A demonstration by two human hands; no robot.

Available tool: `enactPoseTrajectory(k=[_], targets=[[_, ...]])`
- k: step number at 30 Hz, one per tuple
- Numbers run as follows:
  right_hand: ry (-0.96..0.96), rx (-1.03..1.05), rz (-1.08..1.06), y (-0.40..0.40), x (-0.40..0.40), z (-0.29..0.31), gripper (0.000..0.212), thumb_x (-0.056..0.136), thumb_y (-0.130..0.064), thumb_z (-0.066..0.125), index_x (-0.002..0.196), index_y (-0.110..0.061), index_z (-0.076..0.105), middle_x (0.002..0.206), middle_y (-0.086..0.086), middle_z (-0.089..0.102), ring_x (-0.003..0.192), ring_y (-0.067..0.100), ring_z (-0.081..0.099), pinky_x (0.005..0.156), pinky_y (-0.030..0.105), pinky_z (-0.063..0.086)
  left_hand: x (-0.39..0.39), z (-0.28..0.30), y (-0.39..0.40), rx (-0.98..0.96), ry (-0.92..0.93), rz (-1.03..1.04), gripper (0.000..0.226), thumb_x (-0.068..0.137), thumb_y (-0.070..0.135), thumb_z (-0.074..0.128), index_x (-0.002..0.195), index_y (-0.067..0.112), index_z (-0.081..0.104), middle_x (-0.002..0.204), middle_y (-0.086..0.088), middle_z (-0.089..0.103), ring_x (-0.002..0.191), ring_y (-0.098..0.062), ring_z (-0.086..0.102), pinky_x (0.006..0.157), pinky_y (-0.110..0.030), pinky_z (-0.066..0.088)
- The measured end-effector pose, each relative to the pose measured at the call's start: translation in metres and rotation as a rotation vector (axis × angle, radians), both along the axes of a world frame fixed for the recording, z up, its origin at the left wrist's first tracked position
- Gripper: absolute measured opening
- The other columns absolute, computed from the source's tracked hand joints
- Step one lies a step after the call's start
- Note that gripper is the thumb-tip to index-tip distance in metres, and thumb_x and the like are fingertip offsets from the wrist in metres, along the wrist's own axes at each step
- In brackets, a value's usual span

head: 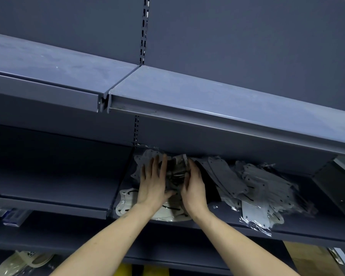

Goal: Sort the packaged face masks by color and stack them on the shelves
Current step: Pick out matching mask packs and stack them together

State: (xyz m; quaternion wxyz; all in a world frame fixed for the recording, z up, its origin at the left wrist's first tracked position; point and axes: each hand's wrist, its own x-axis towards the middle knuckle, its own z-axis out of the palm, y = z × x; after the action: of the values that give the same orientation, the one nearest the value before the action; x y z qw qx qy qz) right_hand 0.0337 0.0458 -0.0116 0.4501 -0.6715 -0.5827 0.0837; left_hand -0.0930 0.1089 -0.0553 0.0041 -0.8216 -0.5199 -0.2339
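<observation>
Hands meet on the middle shelf (287, 226): your left hand (152, 184) and right hand (193, 186) close in from either side on a small bundle of dark packaged masks (175, 172), wrapped in glinting clear plastic. Your left hand lies with its fingers nearly straight along the bundle's left side, thumb tucked under toward the front. Your right hand curls its fingers around the bundle's right edge, so you hold it between both hands. The bundle sits above a grey mask pack (145, 162) that shows behind your left fingers, near the back of the shelf. Under your wrists, at the shelf's front edge, lies a white mask pack (126, 204) with black ear loops. Just right of your right hand a black mask pack (209, 184) leans against a loose heap of grey masks (253, 184) in clear wrappers, which spreads toward the right and spills to the front lip. At the far right of the same shelf stands a black box (335, 184). Above your hands runs the upper shelf (207, 100), bare blue-grey metal. Lower left, on a shelf below, a pale sandal (22, 259) shows.
</observation>
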Motion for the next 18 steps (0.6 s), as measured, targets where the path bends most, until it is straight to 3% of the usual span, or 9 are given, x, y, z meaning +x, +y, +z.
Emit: enactPoseTrajectory(k=[5, 7, 10, 12, 15, 18], targets=[[-0.014, 0.007, 0.048, -0.004, -0.004, -0.003, 0.06, 0.098, 0.001, 0.041, 0.155, -0.016, 0.029, 0.156, 0.001, 0.037, 0.143, 0.007, 0.034, 0.107, 0.002, 0.022, 0.008, 0.011, -0.003, 0.063, 0.021, 0.063, 0.106, 0.073, 0.016, 0.078, 0.157, 0.017, 0.014, 0.142, -0.018, 0.05, 0.138, -0.039, 0.041, 0.111, -0.06, 0.033], [-0.072, 0.007, 0.026, -0.005, -0.002, -0.005, 0.067, 0.095, 0.001, 0.047, 0.156, -0.017, 0.025, 0.16, 0.004, 0.031, 0.144, 0.011, 0.031, 0.109, 0.007, 0.025, 0.007, 0.017, -0.002, 0.105, 0.054, 0.049, 0.098, 0.071, 0.015, 0.079, 0.155, 0.019, 0.029, 0.134, -0.018, 0.056, 0.133, -0.041, 0.045, 0.11, -0.062, 0.034], [-0.438, 0.025, -0.09, -0.003, 0.004, -0.012, 0.081, 0.082, -0.005, 0.062, 0.155, -0.015, 0.027, 0.164, 0.013, 0.014, 0.146, 0.03, 0.025, 0.117, 0.037, 0.03, 0.006, 0.024, 0.0, 0.156, 0.11, 0.024, 0.079, 0.071, 0.022, 0.082, 0.144, 0.022, 0.05, 0.128, -0.02, 0.06, 0.13, -0.043, 0.049, 0.108, -0.067, 0.031], [-0.578, -0.028, -0.074, -0.004, 0.006, -0.016, 0.087, 0.077, -0.012, 0.068, 0.155, -0.018, 0.028, 0.165, 0.014, 0.006, 0.146, 0.037, 0.021, 0.118, 0.048, 0.027, 0.007, 0.028, 0.0, 0.165, 0.124, 0.029, 0.07, 0.069, 0.022, 0.085, 0.135, 0.022, 0.06, 0.127, -0.02, 0.061, 0.128, -0.043, 0.051, 0.108, -0.069, 0.03], [-0.685, -0.073, -0.022, -0.007, 0.008, -0.022, 0.091, 0.076, -0.026, 0.074, 0.154, -0.019, 0.029, 0.163, 0.015, 0.015, 0.147, 0.037, 0.018, 0.118, 0.052, 0.027, 0.011, 0.03, -0.004, 0.198, 0.163, 0.02, 0.059, 0.069, 0.018, 0.084, 0.126, 0.02, 0.068, 0.125, -0.019, 0.062, 0.127, -0.042, 0.052, 0.108, -0.07, 0.028], [-0.696, -0.132, 0.038, -0.01, 0.01, -0.025, 0.09, 0.083, -0.043, 0.062, 0.158, -0.019, 0.019, 0.164, 0.011, 0.015, 0.152, 0.031, 0.012, 0.123, 0.052, 0.016, 0.015, 0.03, -0.012, 0.187, 0.195, 0.017, 0.048, 0.078, 0.021, 0.076, 0.125, 0.02, 0.067, 0.126, -0.013, 0.063, 0.131, -0.038, 0.05, 0.113, -0.069, 0.016]])
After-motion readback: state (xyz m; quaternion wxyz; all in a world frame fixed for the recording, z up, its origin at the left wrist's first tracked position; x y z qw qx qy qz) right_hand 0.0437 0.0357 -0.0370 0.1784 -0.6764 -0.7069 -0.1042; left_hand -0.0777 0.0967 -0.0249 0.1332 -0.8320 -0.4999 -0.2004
